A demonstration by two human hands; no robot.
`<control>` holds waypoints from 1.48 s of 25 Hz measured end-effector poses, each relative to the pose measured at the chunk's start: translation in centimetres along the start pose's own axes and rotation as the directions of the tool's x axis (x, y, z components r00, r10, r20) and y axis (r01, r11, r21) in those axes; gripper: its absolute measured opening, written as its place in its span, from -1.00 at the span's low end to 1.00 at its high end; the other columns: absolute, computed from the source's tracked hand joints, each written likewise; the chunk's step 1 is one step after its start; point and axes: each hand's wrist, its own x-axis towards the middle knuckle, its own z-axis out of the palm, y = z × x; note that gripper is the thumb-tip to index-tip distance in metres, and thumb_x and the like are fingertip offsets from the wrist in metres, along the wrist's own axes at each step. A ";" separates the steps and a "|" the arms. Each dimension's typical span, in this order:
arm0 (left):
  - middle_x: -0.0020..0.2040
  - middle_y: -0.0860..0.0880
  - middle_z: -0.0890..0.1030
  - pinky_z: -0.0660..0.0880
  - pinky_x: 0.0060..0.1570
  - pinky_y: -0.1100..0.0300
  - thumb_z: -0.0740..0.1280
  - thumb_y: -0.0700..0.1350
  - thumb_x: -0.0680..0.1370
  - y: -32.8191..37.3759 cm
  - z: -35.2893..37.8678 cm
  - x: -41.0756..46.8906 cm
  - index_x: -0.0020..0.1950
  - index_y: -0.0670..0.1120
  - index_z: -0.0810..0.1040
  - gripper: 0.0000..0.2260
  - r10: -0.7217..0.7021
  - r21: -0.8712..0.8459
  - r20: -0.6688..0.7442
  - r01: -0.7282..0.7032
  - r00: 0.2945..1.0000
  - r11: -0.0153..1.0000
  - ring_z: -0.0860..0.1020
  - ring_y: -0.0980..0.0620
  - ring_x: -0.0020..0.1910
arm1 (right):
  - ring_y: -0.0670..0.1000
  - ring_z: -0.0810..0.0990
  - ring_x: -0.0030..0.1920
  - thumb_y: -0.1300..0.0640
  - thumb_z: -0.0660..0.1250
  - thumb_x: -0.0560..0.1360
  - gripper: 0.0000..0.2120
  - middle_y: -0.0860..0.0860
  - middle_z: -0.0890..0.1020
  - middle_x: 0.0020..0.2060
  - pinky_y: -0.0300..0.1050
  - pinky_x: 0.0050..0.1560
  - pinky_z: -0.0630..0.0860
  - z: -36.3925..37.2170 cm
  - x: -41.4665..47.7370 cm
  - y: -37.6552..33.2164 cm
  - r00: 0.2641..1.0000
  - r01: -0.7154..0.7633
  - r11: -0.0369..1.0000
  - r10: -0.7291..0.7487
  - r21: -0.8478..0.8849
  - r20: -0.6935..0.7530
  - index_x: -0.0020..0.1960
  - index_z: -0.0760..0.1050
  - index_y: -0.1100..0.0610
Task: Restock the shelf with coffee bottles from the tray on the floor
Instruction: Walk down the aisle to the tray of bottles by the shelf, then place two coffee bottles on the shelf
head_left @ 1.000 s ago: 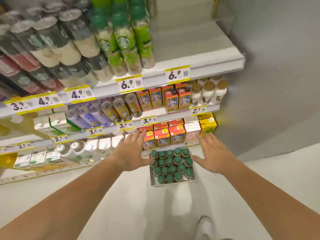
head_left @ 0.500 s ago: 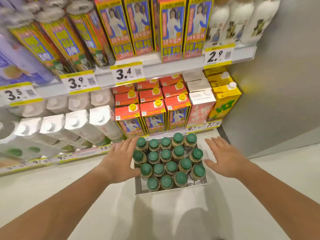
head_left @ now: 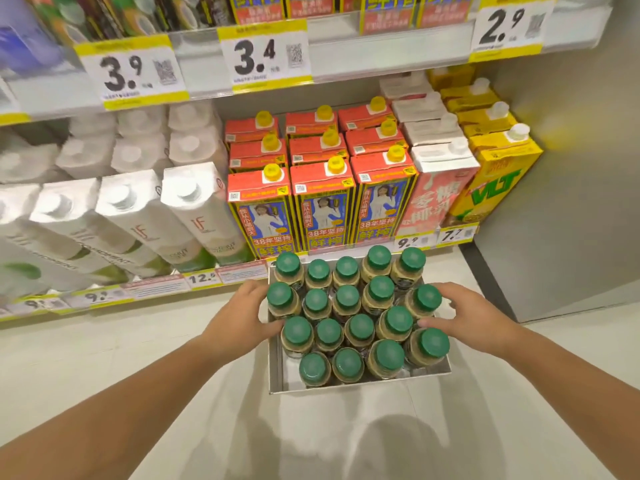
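On the floor: metal tray (head_left: 277, 382) filled with green-capped coffee bottles (head_left: 360, 327).
Left hand (head_left: 239, 320): grip spread, pressed against bottles.
Right hand (head_left: 474, 320): grip spread, pressed against bottles.

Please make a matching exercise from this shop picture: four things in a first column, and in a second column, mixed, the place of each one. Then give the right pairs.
Column 1
1. coffee bottles
2. red cartons
3. yellow cartons
4. left hand

Column 2
A. far right end of the bottom shelf
B. at the left side of the tray
C. standing in the tray on the floor
D. on the bottom shelf, directly behind the tray

Pairs: 1-C, 2-D, 3-A, 4-B
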 end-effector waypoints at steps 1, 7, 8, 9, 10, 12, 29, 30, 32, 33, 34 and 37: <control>0.23 0.07 0.46 0.36 0.23 0.20 0.51 0.07 0.41 -0.3 0.5 0.0 0.37 0.07 0.47 -0.45 0.000 -0.041 -0.023 -0.001 1.000 0.999 0.40 0.14 0.24 | -0.03 0.51 0.14 0.09 0.58 0.36 -0.55 -0.06 0.57 0.12 -0.19 0.16 0.35 0.6 0.1 -0.4 1.000 -0.021 0.997 0.023 0.070 -0.019 0.14 0.48 -0.18; 0.16 0.11 0.46 0.37 0.30 0.11 0.57 -0.01 0.38 -0.9 2.6 -0.3 0.24 0.14 0.54 -0.53 -0.051 -0.292 -0.125 0.012 0.991 0.956 0.41 0.21 0.16 | 0.03 0.55 0.08 0.22 0.61 0.25 -0.52 -0.01 0.56 0.04 -0.07 0.17 0.44 2.7 0.7 -1.3 0.981 -0.082 0.978 0.113 0.191 -0.159 -0.07 0.46 -0.20; 0.16 0.13 0.43 0.38 0.28 0.12 0.58 -0.01 0.37 -0.7 2.4 -0.5 0.21 0.17 0.53 -0.54 -0.052 -0.322 -0.136 0.005 0.989 0.947 0.41 0.23 0.16 | 0.03 0.53 0.12 0.22 0.62 0.24 -0.50 -0.01 0.55 0.07 -0.05 0.22 0.44 2.4 0.5 -1.4 0.977 -0.086 0.977 0.121 0.197 -0.174 -0.05 0.46 -0.20; 0.17 0.17 0.41 0.38 0.25 0.15 0.58 0.00 0.37 -0.5 2.1 -0.7 0.18 0.21 0.52 -0.55 -0.050 -0.344 -0.141 -0.001 0.989 0.939 0.41 0.24 0.17 | 0.02 0.53 0.13 0.22 0.63 0.23 -0.49 -0.01 0.55 0.08 -0.05 0.24 0.43 2.0 0.4 -1.6 0.974 -0.084 0.972 0.126 0.218 -0.186 -0.03 0.47 -0.19; 0.16 0.20 0.40 0.38 0.22 0.17 0.58 0.01 0.36 -0.2 1.6 -0.8 0.16 0.24 0.52 -0.56 -0.037 -0.357 -0.149 -0.019 0.988 0.934 0.42 0.23 0.17 | 0.01 0.53 0.12 0.22 0.64 0.23 -0.49 0.00 0.55 0.09 -0.06 0.23 0.43 1.4 0.3 -2.0 0.972 -0.080 0.968 0.130 0.238 -0.198 -0.02 0.47 -0.18; 0.15 0.21 0.40 0.40 0.16 0.20 0.58 0.06 0.32 0.7 0.2 -1.0 0.15 0.25 0.55 -0.56 0.002 -0.365 -0.177 -0.068 0.984 0.928 0.45 0.16 0.15 | -0.01 0.57 0.08 0.23 0.63 0.24 -0.52 -0.02 0.59 0.07 -0.11 0.16 0.45 0.0 0.1 -2.9 0.969 -0.063 0.961 0.123 0.268 -0.214 0.02 0.52 -0.10; -0.03 0.02 0.70 0.60 -0.05 0.20 0.60 -0.20 0.34 23.6 -27.6 -0.7 0.04 -0.02 0.59 -0.65 0.389 -0.508 -0.329 -0.508 0.861 0.695 0.67 0.04 -0.01 | -0.07 0.71 -0.13 0.15 0.48 0.15 -0.57 -0.06 0.74 -0.14 -0.15 -0.04 0.61 -22.1 -7.8 -27.1 0.826 0.317 0.911 -0.129 0.264 -0.548 0.02 0.56 0.05; -0.04 0.03 0.70 0.59 -0.07 0.22 0.61 -0.17 0.33 25.3 -29.7 -1.0 0.02 -0.01 0.60 -0.67 0.427 -0.487 -0.339 -0.545 0.838 0.682 0.67 0.04 -0.02 | -0.11 0.70 -0.14 0.16 0.47 0.14 -0.55 -0.08 0.74 -0.14 -0.21 -0.06 0.59 -23.8 -8.5 -29.1 0.807 0.358 0.898 -0.161 0.255 -0.568 0.02 0.56 0.08; -0.06 0.06 0.71 0.58 -0.05 0.23 0.60 -0.14 0.33 28.7 -34.3 -1.9 0.00 -0.01 0.61 -0.69 0.479 -0.431 -0.375 -0.606 0.794 0.668 0.67 0.07 -0.03 | -0.18 0.66 -0.19 0.20 0.44 0.15 -0.58 -0.13 0.74 -0.18 -0.32 -0.14 0.55 -27.5 -10.0 -33.4 0.778 0.420 0.879 -0.221 0.226 -0.589 0.01 0.55 0.13; -0.07 0.07 0.72 0.58 -0.03 0.25 0.60 -0.15 0.34 30.5 -36.6 -2.3 0.01 -0.02 0.62 -0.70 0.498 -0.412 -0.390 -0.630 0.775 0.658 0.68 0.09 -0.04 | -0.19 0.64 -0.21 0.19 0.44 0.14 -0.58 -0.13 0.73 -0.20 -0.32 -0.15 0.55 -29.4 -10.6 -35.4 0.763 0.445 0.870 -0.245 0.212 -0.597 0.01 0.56 0.15; -0.08 0.06 0.73 0.57 -0.03 0.25 0.60 -0.17 0.35 32.5 -38.6 -2.6 0.01 -0.04 0.62 -0.71 0.509 -0.403 -0.402 -0.646 0.761 0.648 0.68 0.09 -0.06 | -0.17 0.64 -0.22 0.15 0.46 0.13 -0.56 -0.12 0.72 -0.22 -0.29 -0.15 0.55 -31.2 -11.1 -37.0 0.748 0.464 0.863 -0.263 0.197 -0.609 0.00 0.56 0.14; -0.09 0.00 0.74 0.62 -0.02 0.12 0.59 -0.19 0.37 38.2 -43.6 -2.5 0.01 -0.10 0.64 -0.74 0.512 -0.416 -0.432 -0.668 0.743 0.617 0.69 0.04 -0.09 | -0.08 0.68 -0.22 0.07 0.48 0.16 -0.60 -0.06 0.73 -0.21 -0.07 -0.08 0.60 -36.0 -11.5 -40.3 0.706 0.507 0.850 -0.313 0.144 -0.635 -0.01 0.59 0.07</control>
